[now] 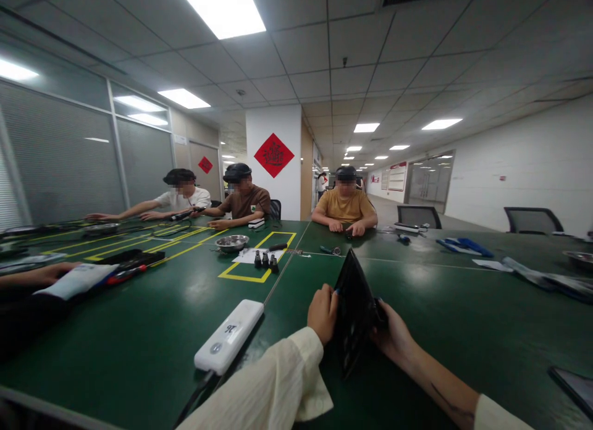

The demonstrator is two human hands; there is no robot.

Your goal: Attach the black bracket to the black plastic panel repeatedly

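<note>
A flat black device (354,294), like a laptop or tablet, stands tilted on its edge on the green table (152,331) in front of me. My left hand (323,312) is closed on its left edge, a cream sleeve behind it. On the right edge, my right hand (393,337) grips the device, fingers wrapped round it. A white power bank (229,335) with a cable lies just left of my left arm.
Three people sit at the far side of the table. A metal bowl (232,242), papers and small black parts (265,260) lie in a yellow taped rectangle. Another person's arm (37,275) rests at the left by a black tray. Blue tools (461,246) lie at the right.
</note>
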